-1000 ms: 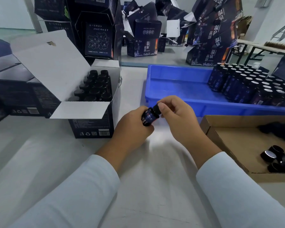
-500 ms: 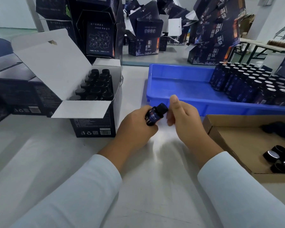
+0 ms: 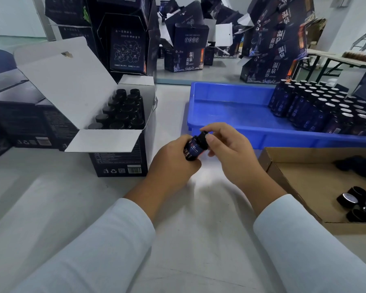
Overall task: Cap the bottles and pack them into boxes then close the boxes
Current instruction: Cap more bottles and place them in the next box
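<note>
The left hand [image 3: 173, 163] wraps around the body of a small dark bottle [image 3: 193, 150], holding it tilted above the pale surface [image 3: 199, 240] with its neck pointing up and to the right. The right hand [image 3: 230, 153] meets it at the top — thumb and forefinger pinch the black cap [image 3: 202, 136] that sits on the bottle's neck, the other fingers loosely curled beneath. Both hands hover in the middle of the view, just in front of the near rim of a blue tray [image 3: 230, 106]. At the right end of that tray stands a dense cluster of dark bottles [image 3: 325, 111], their tops pale and uncapped. To the left, an open box [image 3: 118, 159] sits on the surface with its white lid flap raised; inside it, rows of capped bottles [image 3: 123, 111] fill the far part, black tops showing. At the lower right lies a shallow cardboard tray [image 3: 294, 182] with a few loose black caps [image 3: 351, 201] gathered at its right side — how many, the frame edge hides. More dark printed boxes [image 3: 273, 49] are piled at the back of the surface, some with flaps open. White sleeves [image 3: 106, 246] cover both forearms.
</note>
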